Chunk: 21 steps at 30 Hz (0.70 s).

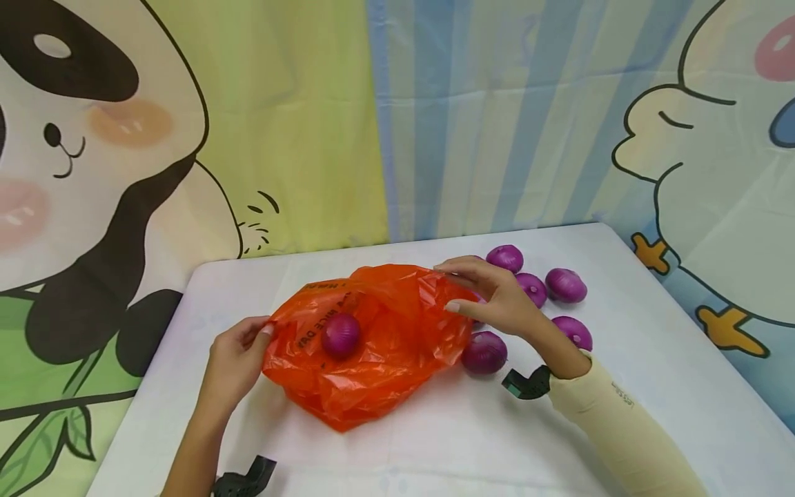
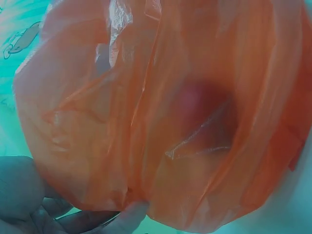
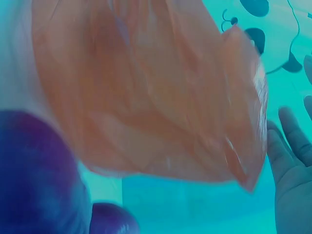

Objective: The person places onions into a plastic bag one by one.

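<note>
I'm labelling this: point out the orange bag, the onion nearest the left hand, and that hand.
Orange bag point(image 1: 397, 348): head view, crumpled plastic wall.
Onion point(image 1: 341, 335): head view, middle of its visible side.
Left hand point(image 1: 234, 359): head view, back of hand.

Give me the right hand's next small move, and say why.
I'd likely lower the right hand to the frontmost red onion, beside the orange plastic bag. Its fingers look relaxed and hold no onion, while the left hand pinches the bag's edge and another onion shows amid the bag's folds.
</note>
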Available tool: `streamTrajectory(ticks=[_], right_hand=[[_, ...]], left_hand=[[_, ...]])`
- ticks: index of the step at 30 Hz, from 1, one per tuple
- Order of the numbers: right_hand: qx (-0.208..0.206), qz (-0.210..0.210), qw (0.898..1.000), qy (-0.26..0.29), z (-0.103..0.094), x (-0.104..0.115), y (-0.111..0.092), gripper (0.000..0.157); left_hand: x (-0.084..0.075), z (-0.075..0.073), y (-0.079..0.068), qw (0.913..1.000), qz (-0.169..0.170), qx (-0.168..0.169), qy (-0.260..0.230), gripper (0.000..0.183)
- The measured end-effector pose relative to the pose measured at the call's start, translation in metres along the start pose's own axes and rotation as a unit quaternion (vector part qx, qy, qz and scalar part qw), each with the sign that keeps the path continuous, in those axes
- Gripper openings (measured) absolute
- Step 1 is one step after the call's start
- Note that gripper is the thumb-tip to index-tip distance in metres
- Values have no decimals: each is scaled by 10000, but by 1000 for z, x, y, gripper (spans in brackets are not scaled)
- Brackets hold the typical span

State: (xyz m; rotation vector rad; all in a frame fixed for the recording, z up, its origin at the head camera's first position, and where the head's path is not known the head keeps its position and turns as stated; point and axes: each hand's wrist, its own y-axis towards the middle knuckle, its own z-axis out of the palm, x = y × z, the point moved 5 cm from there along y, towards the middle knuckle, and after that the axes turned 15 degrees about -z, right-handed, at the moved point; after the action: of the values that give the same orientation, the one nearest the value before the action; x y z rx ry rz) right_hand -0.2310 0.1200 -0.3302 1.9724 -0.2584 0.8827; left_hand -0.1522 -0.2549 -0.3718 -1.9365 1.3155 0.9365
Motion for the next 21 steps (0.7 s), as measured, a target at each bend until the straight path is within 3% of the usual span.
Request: streamTrajectory(ticks=[4, 13, 21], right_hand=[[-200, -48, 9997, -139, -11, 5, -16, 43], [-606, 516, 9964, -303, -25, 8, -54, 43], [-470, 779, 9952, -349, -23, -6, -84, 44]], left_hand=[[1, 3, 1, 10000, -31, 45, 59, 33], [1, 3, -1, 9999, -37, 36, 122, 34], [1, 3, 1, 9999, -5, 11, 129, 34]])
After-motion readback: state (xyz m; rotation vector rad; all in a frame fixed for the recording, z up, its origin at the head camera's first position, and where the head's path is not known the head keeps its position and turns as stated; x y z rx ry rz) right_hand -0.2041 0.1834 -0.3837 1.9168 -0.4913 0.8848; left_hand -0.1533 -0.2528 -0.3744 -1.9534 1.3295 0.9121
